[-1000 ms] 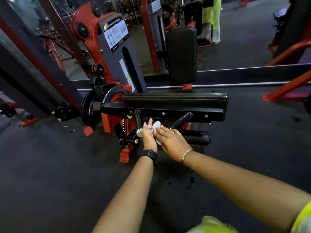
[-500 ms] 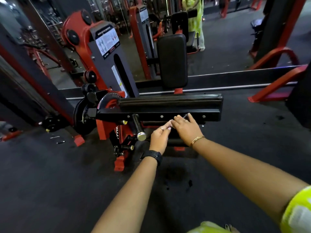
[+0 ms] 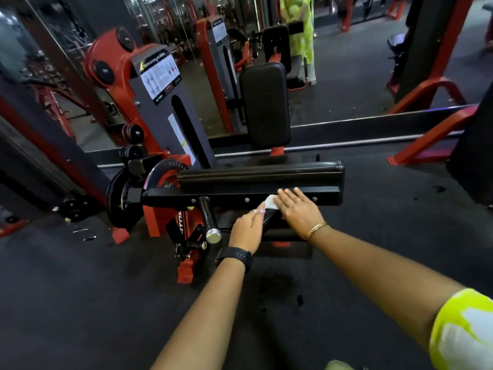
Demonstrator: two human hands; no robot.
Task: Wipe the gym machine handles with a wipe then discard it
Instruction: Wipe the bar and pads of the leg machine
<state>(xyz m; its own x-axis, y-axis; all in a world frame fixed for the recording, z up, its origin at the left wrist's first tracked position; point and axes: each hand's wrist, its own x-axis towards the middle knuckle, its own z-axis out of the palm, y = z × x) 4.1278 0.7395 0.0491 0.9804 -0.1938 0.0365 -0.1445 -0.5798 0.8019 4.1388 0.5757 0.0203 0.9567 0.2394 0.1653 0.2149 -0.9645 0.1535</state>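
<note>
Fingers straight on both, right hand (image 3: 300,213) presses crumpled white wipe (image 3: 270,202) onto glossy black handle (image 3: 270,219); left hand (image 3: 246,228) touches it.

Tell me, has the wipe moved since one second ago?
Yes. The wipe went right and farther away, from beside the chrome-capped handle to just under the black bar.

Dark rubber floor (image 3: 80,303) with a few dark spots (image 3: 438,188) at right. Mirror wall (image 3: 346,84) behind, reflecting red frames and a figure in a yellow-green garment (image 3: 298,28). Red angled bar (image 3: 426,140) at right, its foot on the floor, beside a black block (image 3: 472,161) at the frame edge. Small metal bits (image 3: 85,235) lie on the floor at left.
</note>
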